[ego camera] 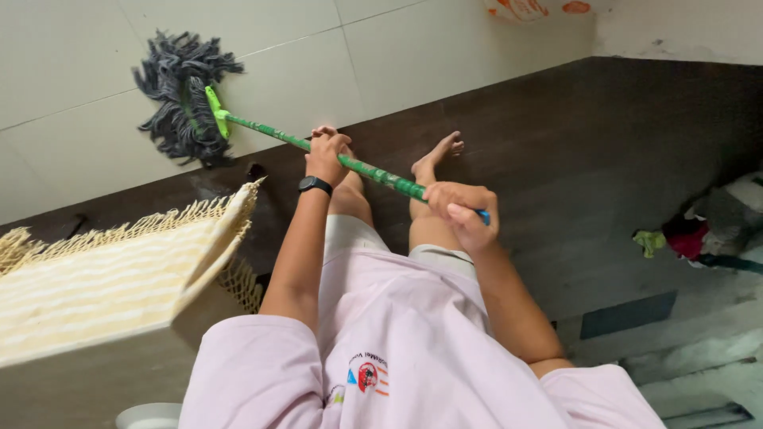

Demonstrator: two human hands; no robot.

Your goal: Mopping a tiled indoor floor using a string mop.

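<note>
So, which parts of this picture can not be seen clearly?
- Head view: the mop handle is covered where the left hand and right hand grip it; its top end is hidden in the right hand.
- The woven mat is cut off by the left edge.
- The pile of clothes at the right edge is blurred and cut off.
- The orange and white thing is cut off by the top edge.

Both hands grip a green mop handle (350,163) that slants across the middle of the frame: the left hand (326,155), a black watch (315,184) on its wrist, higher up, the right hand (465,210) at the lower end. The grey string mop head (179,99) rests on pale floor tiles (71,71) at upper left, a cream fringed cloth (111,278) lying at left
</note>
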